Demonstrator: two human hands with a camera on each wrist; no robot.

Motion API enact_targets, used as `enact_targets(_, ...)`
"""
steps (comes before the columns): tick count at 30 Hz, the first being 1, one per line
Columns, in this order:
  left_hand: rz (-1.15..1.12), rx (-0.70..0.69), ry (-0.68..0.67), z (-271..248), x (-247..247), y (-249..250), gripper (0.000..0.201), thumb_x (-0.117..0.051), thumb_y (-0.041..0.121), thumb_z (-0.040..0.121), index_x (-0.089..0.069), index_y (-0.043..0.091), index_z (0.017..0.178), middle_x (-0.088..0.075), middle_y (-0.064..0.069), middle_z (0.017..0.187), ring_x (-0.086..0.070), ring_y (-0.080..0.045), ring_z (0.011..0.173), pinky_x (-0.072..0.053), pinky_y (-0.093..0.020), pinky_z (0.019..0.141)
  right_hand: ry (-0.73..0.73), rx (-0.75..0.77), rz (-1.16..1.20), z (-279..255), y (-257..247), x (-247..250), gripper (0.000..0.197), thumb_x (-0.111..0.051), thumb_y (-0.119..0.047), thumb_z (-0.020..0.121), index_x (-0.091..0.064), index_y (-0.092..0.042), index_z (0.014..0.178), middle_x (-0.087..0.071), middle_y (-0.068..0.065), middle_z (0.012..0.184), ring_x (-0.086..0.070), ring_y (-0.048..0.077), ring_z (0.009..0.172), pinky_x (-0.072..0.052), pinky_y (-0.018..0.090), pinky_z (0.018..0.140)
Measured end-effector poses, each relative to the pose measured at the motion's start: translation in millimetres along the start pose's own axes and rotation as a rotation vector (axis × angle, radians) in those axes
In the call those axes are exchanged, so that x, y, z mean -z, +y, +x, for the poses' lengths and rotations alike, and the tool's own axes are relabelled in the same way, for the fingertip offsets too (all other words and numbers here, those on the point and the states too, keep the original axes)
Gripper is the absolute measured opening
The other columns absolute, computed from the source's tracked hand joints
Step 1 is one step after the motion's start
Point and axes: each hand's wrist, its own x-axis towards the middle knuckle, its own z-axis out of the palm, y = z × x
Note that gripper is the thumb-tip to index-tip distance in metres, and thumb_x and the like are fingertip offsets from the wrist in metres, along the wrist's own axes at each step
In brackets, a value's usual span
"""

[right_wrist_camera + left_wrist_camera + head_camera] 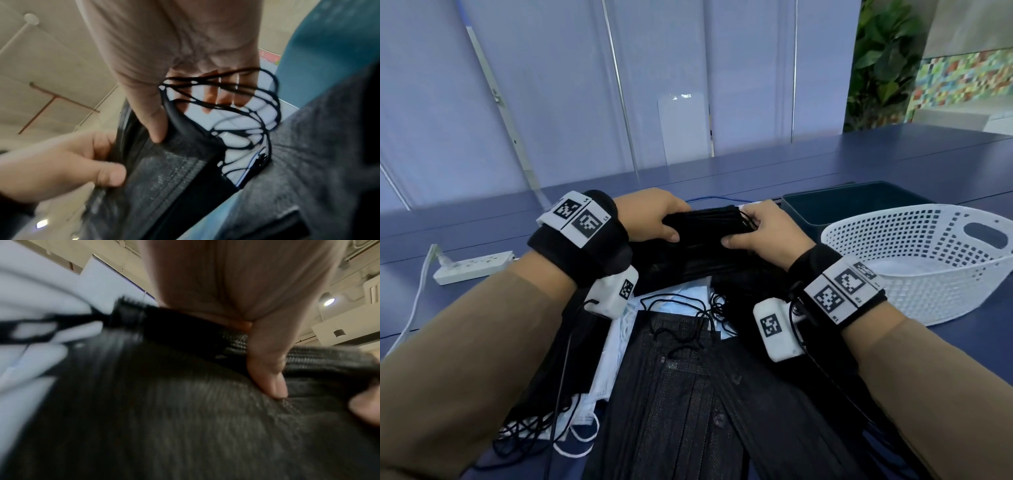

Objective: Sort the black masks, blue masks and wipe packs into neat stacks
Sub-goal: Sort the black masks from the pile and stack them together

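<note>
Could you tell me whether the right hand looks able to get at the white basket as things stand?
Probably not right away: the right hand grips the bundle of black masks together with the left hand. The white basket sits close on its right, unobstructed.

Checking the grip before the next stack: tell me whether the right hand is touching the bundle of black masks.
Touching. The right wrist view shows the right hand with its thumb pressed onto the bundle of black masks; the head view shows it gripping the bundle's end.

One head view, two wrist views

From head height we look forward and down over the table [893, 161]; both wrist cameras look up close along the fingers, sharing the bundle of black masks [705, 226].
</note>
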Motion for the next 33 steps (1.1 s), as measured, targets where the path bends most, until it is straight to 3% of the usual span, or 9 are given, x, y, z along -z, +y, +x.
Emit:
enact_targets(5, 0.003, 0.042, -0.058, -3, -3, -11, 0.037, -0.065, 0.010, 0.085, -0.061, 0.018, 0.121, -0.068, 0.000, 0.106, -0.060, -0.017, 0.096, -0.042, -0.025, 0.083, -0.101, -0.018, 0.556, -3, -10, 8, 0.036, -0.054, 0.012, 0.083, -0.037, -0.014, 0.065, -0.058, 0.010, 0.058, -0.058, 0.015, 0.047, -0.044, 0.022, 0.047)
enact_targets(12, -0.069, 0.062, -0.003, -5, -9, -27, 0.032, -0.066, 0.009, 0.085, -0.062, 0.016, 0.116, -0.063, 0.006, 0.095, -0.057, -0.011, 0.088, -0.036, -0.020, 0.067, -0.037, -0.166, 0.788, -1, -8, 8, 0.033, -0.045, 0.013, 0.087, -0.037, -0.016, 0.075, -0.055, 0.010, 0.062, -0.029, 0.008, 0.030, -0.040, 0.021, 0.041)
enact_targets(15, -0.159, 0.083, 0.032, -9, -11, -40, 0.029, -0.067, 0.009, 0.084, -0.063, 0.017, 0.112, -0.065, 0.006, 0.093, -0.059, -0.011, 0.087, -0.038, -0.011, 0.070, -0.109, -0.186, 0.627, 1, -8, 8, 0.014, -0.051, -0.002, 0.093, -0.045, -0.015, 0.092, -0.054, 0.012, 0.066, -0.026, 0.006, 0.031, -0.035, 0.021, 0.039)
enact_targets(17, -0.191, 0.093, 0.047, -10, -12, -49, 0.026, -0.068, 0.008, 0.084, -0.064, 0.015, 0.109, -0.066, 0.005, 0.092, -0.061, -0.014, 0.087, -0.041, -0.018, 0.073, -0.297, -0.191, 0.386, 5, -11, 8, 0.011, -0.056, -0.016, 0.092, -0.050, -0.013, 0.101, -0.057, 0.009, 0.061, -0.029, 0.009, 0.035, -0.033, 0.024, 0.042)
enact_targets(19, -0.207, 0.105, 0.053, -11, -13, -56, 0.024, -0.068, 0.008, 0.083, -0.064, 0.011, 0.107, -0.066, 0.004, 0.090, -0.061, -0.013, 0.085, -0.040, -0.021, 0.076, -0.476, -0.176, 0.089, 14, -21, 8, 0.015, -0.060, -0.025, 0.089, -0.055, -0.011, 0.092, -0.054, 0.002, 0.054, -0.035, 0.015, 0.043, -0.030, 0.027, 0.046)
enact_targets(21, -0.240, 0.110, 0.072, -12, -14, -59, 0.025, -0.067, 0.006, 0.083, -0.064, 0.010, 0.108, -0.065, 0.008, 0.086, -0.060, 0.001, 0.077, -0.040, -0.012, 0.073, -0.525, -0.169, -0.126, 24, -33, 8, 0.017, -0.063, -0.030, 0.087, -0.055, -0.014, 0.087, -0.048, 0.000, 0.053, -0.039, 0.019, 0.047, -0.029, 0.027, 0.049)
enact_targets(25, -0.244, 0.109, 0.094, -14, -11, -61, 0.023, -0.066, 0.003, 0.083, -0.065, 0.013, 0.104, -0.061, 0.019, 0.078, -0.055, 0.017, 0.066, -0.035, 0.002, 0.064, -0.535, -0.170, -0.033, 31, -46, -4, 0.021, -0.065, -0.026, 0.086, -0.053, -0.035, 0.101, -0.045, -0.002, 0.051, -0.036, 0.016, 0.045, -0.033, 0.024, 0.045)
enact_targets(29, -0.188, 0.116, 0.058, -16, -10, -61, 0.023, -0.066, 0.005, 0.084, -0.065, 0.012, 0.106, -0.065, 0.005, 0.087, -0.059, -0.009, 0.081, -0.035, -0.002, 0.065, -0.341, -0.062, 0.132, 30, -47, -16, 0.016, -0.059, -0.019, 0.091, -0.057, -0.021, 0.076, -0.041, 0.007, 0.060, -0.032, 0.018, 0.047, -0.032, 0.021, 0.041)
enact_targets(33, -0.199, 0.107, 0.051, -19, -12, -60, 0.025, -0.067, 0.006, 0.083, -0.065, 0.013, 0.107, -0.065, 0.004, 0.091, -0.059, -0.012, 0.085, -0.041, -0.021, 0.073, -0.188, 0.016, 0.063, 30, -42, -20, 0.023, -0.062, -0.020, 0.089, -0.055, -0.021, 0.068, -0.043, 0.001, 0.059, -0.036, 0.013, 0.046, -0.036, 0.021, 0.040)
